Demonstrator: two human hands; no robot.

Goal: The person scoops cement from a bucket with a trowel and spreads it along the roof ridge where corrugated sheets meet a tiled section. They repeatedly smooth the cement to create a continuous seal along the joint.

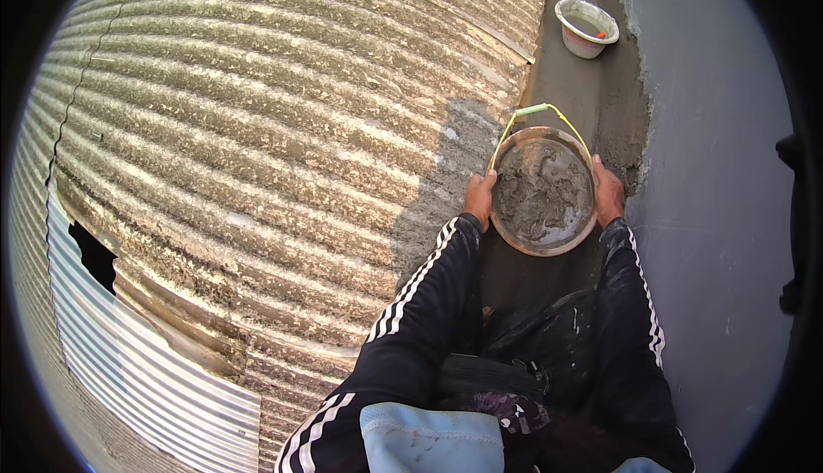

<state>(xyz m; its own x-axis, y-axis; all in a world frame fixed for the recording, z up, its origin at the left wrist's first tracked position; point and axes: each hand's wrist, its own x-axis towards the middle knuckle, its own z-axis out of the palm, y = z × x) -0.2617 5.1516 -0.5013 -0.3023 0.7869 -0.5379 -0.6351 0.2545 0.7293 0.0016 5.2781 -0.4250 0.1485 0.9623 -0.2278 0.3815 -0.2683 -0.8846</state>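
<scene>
A round bucket (517,246) of wet grey mortar (542,190) is held between my two hands, in front of my body. Its yellow wire handle with a pale green grip (531,109) stands up over the far rim. On the left side of the rim, my left hand (480,196) is closed with the thumb on top. My right hand (608,190) grips the opposite side the same way. The fingers under the rim are mostly hidden, as is the bucket's base.
A corrugated roof (283,147) spreads to the left, with a dark hole (92,257) and a metal sheet (171,387) lower down. Further along the narrow cement ledge (561,70) stands a whitish tub (585,44) with an orange item inside. A smooth grey wall (711,173) borders the right.
</scene>
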